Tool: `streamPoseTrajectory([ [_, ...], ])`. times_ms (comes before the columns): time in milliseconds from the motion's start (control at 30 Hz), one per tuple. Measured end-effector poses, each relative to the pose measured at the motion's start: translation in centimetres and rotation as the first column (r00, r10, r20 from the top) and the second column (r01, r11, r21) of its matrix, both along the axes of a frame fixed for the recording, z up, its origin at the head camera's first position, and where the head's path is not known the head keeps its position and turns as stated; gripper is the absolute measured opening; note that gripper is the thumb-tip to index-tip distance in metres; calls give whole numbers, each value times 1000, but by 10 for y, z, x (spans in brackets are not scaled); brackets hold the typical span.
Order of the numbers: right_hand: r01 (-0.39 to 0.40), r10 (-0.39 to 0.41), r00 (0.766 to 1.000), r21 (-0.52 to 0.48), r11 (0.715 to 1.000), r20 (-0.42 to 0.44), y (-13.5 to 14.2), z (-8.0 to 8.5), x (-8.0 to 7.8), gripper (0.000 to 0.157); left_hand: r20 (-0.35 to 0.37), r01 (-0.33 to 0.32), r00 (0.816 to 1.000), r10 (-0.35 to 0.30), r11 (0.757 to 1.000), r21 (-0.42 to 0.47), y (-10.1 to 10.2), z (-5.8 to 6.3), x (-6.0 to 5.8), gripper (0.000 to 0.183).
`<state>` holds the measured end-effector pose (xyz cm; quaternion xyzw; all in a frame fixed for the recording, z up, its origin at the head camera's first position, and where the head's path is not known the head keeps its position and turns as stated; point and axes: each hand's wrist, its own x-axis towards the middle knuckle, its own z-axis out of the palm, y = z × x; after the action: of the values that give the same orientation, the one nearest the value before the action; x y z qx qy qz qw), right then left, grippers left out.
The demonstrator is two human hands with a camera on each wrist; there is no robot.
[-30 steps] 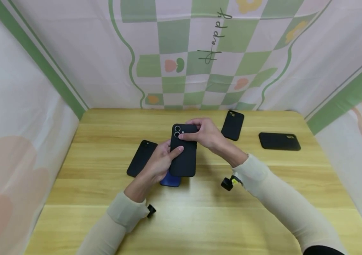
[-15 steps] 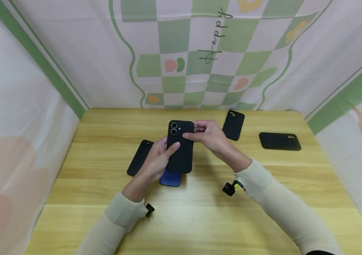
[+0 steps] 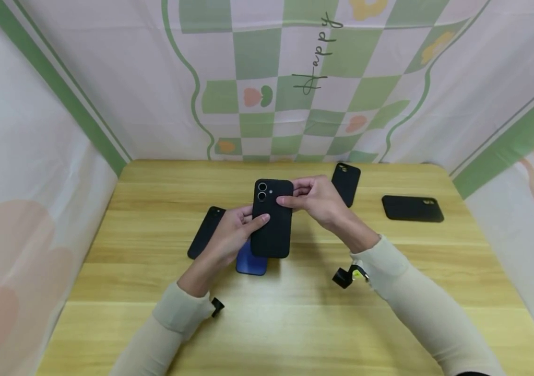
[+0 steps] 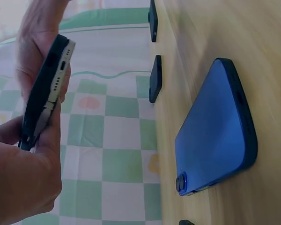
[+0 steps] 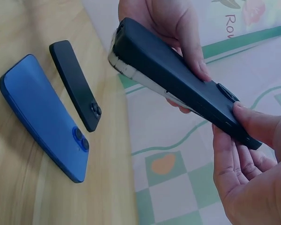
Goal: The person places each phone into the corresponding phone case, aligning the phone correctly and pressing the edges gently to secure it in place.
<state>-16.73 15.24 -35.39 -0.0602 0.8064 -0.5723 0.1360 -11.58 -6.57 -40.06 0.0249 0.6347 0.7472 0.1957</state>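
Above the table, both hands hold a white phone (image 5: 140,77) with a black phone case (image 3: 271,235) over its back. In the right wrist view the phone's pale edge stands out from the case at the bottom end, while the camera end sits closer in. My left hand (image 3: 234,235) grips the left side, thumb flat on the case back. At the upper right edge my right hand (image 3: 319,201) pinches the case between thumb and fingers. A blue phone (image 3: 250,262) lies beneath, camera side up, partly hidden in the head view.
Left of the blue phone lies a black phone (image 5: 77,86), partly covered by the left forearm in the head view. Two black phone cases, one upright (image 3: 347,183) and one sideways (image 3: 410,208), lie at the back right of the wooden table (image 3: 295,324). Printed curtains surround it.
My right thumb has shifted from beside the camera rings to the case's right edge, and the right hand moved slightly right. The phone rose a little to the left, then came back right.
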Motion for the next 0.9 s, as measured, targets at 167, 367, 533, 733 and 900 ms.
streamPoseTrajectory([
  [167, 24, -23, 1000, -45, 999, 9, 2, -1, -2, 21, 3, 5, 1000, -5, 999, -34, -2, -2, -1, 32],
  [367, 39, -39, 999, -95, 995, 3, 1, -1, -2, 21, -7, -3, 1000, 2, 998, -61, -3, -3, 0, 31],
  [533, 11, -9, 1000, -132, 991, 10, 0, -2, -2, 21, -12, -35, 999, 34, 995, -98, -3, -2, 1, 30],
  [733, -26, 27, 1000, -99, 995, 7, 2, -5, 0, 20, -35, -67, 997, 62, 986, -154, -3, -3, 2, 29],
  [900, -38, 39, 999, -118, 992, 11, -1, -10, 3, 19, -62, -102, 994, 94, 987, -124, -1, -4, 3, 31],
])
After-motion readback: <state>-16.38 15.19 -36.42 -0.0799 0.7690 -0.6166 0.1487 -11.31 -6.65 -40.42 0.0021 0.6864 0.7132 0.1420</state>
